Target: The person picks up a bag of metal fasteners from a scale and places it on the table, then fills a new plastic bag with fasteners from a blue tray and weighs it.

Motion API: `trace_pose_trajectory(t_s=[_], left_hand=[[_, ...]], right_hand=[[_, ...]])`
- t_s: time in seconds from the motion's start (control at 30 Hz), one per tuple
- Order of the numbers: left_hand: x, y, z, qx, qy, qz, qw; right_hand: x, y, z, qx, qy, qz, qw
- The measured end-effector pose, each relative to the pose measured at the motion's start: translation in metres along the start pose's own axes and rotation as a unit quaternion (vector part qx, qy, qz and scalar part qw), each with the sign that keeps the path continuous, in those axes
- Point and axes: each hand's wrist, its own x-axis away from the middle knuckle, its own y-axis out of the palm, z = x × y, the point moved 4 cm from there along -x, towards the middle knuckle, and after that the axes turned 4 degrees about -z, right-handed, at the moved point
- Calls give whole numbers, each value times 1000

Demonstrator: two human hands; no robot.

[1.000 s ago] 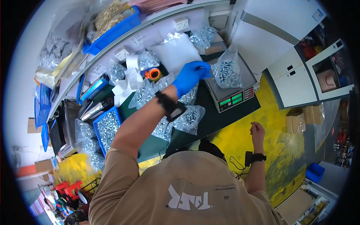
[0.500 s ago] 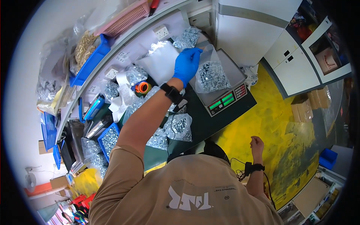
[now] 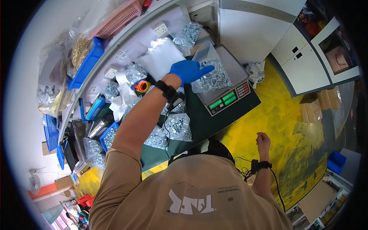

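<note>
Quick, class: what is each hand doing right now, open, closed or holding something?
Left hand: blue-gloved, open, fingers resting on the clear bag of metal parts on the scale.
Right hand: bare, loosely closed, holding nothing visible.

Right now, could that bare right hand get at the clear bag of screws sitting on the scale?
Probably not without a big move. The right hand hangs low at the person's side, loosely closed and apart from the bench. The gloved left hand already rests on the bag of screws on the scale.
</note>
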Motion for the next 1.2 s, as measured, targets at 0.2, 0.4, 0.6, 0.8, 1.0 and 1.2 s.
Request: trace_pose_trajectory(t_s=[0.2,0.4,0.6,0.8,1.0,1.2], left_hand=[[-47,29,12,-29,91,101,990],[11,40,1,202,91,275,935],[182,29,-53,559,-28,284,779],[346,82,-101,514,-197,352,757],[431,177,-170,527,-315,422,667],[454,249,-222,592,-349,474,551]], right_hand=[[0,0,4,-8,-11,-13,1000],[0,-3,17,0,-14,-27,1000],[-10,1,20,31,-2,-70,997],[-37,42,-17,75,-14,-119,990],[-61,98,-47,153,-42,-177,971],[-48,139,-77,206,-74,-193,957]])
